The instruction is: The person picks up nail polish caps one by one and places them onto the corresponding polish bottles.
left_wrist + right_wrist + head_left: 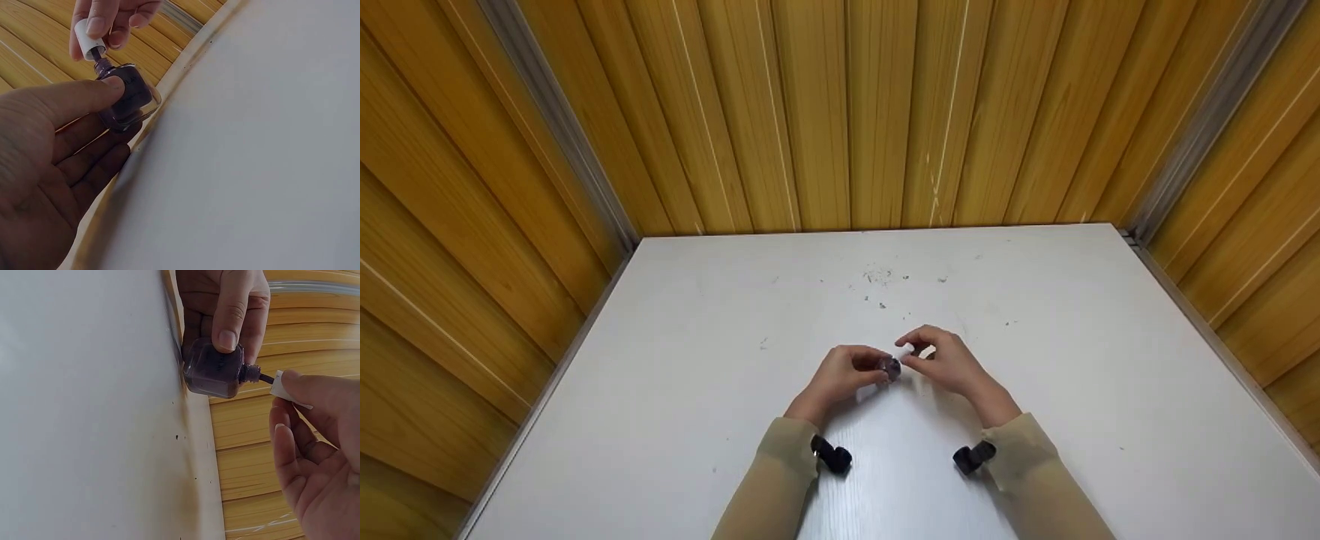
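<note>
A small glass nail polish bottle (135, 93) with dark purple polish is held by my left hand (844, 375), thumb on its front and fingers behind. Between thumb and fingers, my right hand (949, 364) pinches the white cap (282, 388). The cap stands apart from the threaded bottle neck (251, 373), and its dark brush stem (266, 378) reaches into the opening. How far the brush goes inside is hidden by the dark polish. In the head view both hands meet just above the table, near its middle.
The white table (675, 337) carries dark specks and scuffs (877, 276) beyond the hands. Yellow wood-patterned panels (877, 112) rise at the back and both sides. Black wrist cameras (832, 456) are strapped over the beige sleeves (780, 480).
</note>
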### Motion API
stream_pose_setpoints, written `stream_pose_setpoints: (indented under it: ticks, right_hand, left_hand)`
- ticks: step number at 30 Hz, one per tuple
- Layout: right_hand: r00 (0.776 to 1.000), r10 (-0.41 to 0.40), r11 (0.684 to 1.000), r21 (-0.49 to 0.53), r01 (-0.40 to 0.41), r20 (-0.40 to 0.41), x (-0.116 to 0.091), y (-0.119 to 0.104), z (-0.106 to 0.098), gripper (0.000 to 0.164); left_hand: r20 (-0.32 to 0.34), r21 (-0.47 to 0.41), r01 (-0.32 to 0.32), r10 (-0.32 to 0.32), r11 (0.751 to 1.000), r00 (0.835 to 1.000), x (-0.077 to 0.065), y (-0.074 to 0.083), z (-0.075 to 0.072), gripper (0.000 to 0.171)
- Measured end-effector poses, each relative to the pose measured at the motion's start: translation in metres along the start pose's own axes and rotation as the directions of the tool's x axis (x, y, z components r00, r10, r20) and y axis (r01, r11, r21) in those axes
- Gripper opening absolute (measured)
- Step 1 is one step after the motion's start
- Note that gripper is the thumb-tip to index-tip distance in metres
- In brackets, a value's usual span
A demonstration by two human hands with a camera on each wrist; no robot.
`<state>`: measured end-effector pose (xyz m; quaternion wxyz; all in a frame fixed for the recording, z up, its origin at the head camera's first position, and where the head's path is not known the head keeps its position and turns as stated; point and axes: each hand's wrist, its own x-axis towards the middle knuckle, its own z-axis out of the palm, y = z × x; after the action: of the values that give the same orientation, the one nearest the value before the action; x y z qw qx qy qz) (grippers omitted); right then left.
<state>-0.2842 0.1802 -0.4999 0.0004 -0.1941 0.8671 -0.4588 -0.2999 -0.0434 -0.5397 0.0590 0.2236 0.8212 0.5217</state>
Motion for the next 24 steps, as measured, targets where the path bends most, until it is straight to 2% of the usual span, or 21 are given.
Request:
stream_pose_setpoints:
  ticks: [16, 20, 24]
  right_hand:
    - [0.999, -0.041, 0.998, -0.044, 0.042, 0.027, 0.0, 0.0011, 0.0078, 0.014]
    - [0.999, -0.035, 0.999, -0.025, 0.036, 0.04, 0.0001, 0.0017, 0.0059, 0.025]
    - [0.999, -0.023, 0.998, 0.068, 0.02, 0.049, 0.0015, 0.0031, 0.0038, 0.038]
  left_hand:
    - [0.008, -0.015, -0.011, 0.011, 1.0, 1.0, 0.0, -0.0005, 0.0009, 0.026]
    - [0.004, -0.026, -0.006, 0.006, 1.0, 1.0, -0.0001, -0.0004, 0.001, 0.026]
    - [-0.001, -0.072, 0.018, -0.018, 0.997, 1.0, 0.0002, -0.0005, 0.0011, 0.026]
